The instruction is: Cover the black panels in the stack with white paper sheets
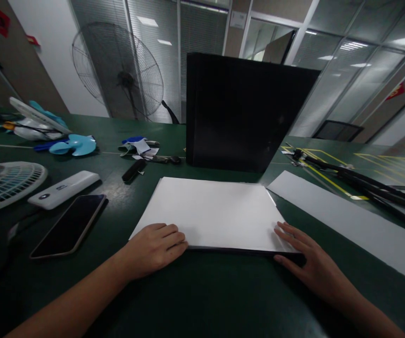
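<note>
A stack of white paper (216,211) lies flat in front of me on the dark green table. My left hand (156,249) rests at its near left corner, fingers together and curled over the near edge; the thumb is mostly hidden. At the near right corner, my right hand (304,258) has its fingers spread on top of the sheets, with the thumb apart from them just below the edge. Its fingers are stretched out rather than wrapped round anything. A few sheet edges stick out unevenly along the right side of the stack.
Behind the paper stands a large black box-like panel (245,112). To the left lie a phone (72,225), a white power bank-like device (63,188), a small fan's grille (12,185) and blue fan blades (73,145). A long white strip (346,220) and black cables (368,180) lie right.
</note>
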`<state>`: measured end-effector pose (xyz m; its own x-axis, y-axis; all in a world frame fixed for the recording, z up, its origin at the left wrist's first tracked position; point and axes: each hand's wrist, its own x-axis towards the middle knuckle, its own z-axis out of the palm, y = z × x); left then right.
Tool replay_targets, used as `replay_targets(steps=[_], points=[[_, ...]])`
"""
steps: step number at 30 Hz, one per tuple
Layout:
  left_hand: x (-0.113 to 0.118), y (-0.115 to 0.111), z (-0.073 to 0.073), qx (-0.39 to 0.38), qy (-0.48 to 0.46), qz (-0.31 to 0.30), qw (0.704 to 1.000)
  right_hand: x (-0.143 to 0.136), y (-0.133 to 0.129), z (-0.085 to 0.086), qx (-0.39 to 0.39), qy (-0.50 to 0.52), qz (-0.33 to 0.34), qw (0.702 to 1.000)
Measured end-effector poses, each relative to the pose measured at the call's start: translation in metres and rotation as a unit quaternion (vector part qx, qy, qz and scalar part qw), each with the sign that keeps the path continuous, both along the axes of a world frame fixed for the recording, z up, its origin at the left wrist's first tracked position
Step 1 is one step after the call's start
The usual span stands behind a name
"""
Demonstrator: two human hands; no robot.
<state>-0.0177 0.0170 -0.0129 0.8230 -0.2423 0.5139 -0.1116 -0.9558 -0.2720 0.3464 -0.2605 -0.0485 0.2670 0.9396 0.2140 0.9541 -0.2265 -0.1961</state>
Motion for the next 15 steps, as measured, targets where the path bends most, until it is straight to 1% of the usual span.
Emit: replay_targets(steps=[3,5,6,8,12,14,15], points=[[0.000,0.003,-0.004,-0.024,0.004,-0.002,1.000,0.009,-0.003,0.003,0.009,-0.016,0.007,1.000],[0.000,0.004,-0.006,-0.041,0.014,0.000,0.999,0.025,-0.004,0.003,0.010,-0.017,0.013,1.000],[0.000,0.004,-0.007,-0.045,0.018,0.003,0.999,0.038,-0.004,0.002,0.009,-0.016,0.012,1.000],[-0.001,0.004,-0.007,-0.043,0.023,0.009,0.999,0.072,-0.004,-0.004,0.014,-0.023,-0.012,1.000],[-0.002,0.003,-0.007,-0.030,0.026,0.022,0.999,0.158,-0.008,-0.017,0.031,-0.064,-0.109,0.991],[-0.003,0.003,-0.007,-0.032,0.029,0.024,0.999,0.191,-0.014,-0.020,0.026,-0.067,-0.146,0.987],[-0.003,0.003,-0.007,-0.033,0.030,0.026,0.999,0.203,-0.018,-0.020,0.021,-0.063,-0.158,0.985]])
